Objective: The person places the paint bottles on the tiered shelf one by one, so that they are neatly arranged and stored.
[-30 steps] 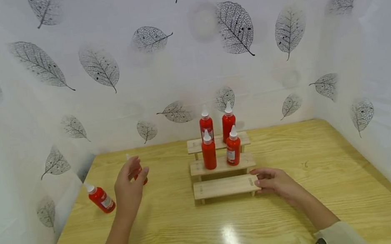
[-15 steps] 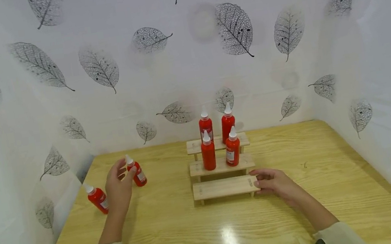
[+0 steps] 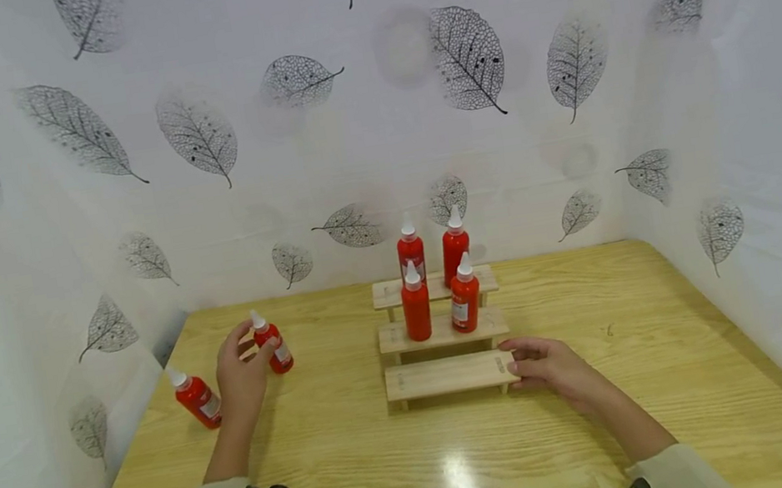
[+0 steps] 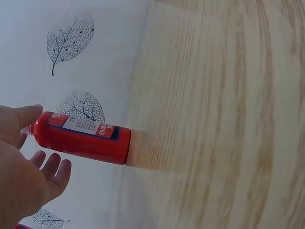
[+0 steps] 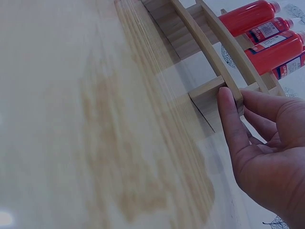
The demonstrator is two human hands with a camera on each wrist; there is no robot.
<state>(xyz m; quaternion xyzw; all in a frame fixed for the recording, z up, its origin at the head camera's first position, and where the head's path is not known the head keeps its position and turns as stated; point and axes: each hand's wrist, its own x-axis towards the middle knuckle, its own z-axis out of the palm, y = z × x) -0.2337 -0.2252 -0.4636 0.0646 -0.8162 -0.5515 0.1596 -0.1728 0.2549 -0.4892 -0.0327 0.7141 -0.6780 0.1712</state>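
While right hand (image 3: 548, 368) pinches lowest shelf (image 3: 447, 375), left hand (image 3: 241, 378) has fingers spread at 1 bottle (image 4: 86, 138) (pinch unclear). Gripping its body seems steadiest.

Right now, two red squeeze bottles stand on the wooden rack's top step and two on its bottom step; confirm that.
Not the bottom step: the head view shows the lower red squeeze bottles on the middle step; the rest holds.

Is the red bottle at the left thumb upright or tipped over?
Upright: the red squeeze bottle stands base-down on the wooden table, its white nozzle pointing up in the head view.
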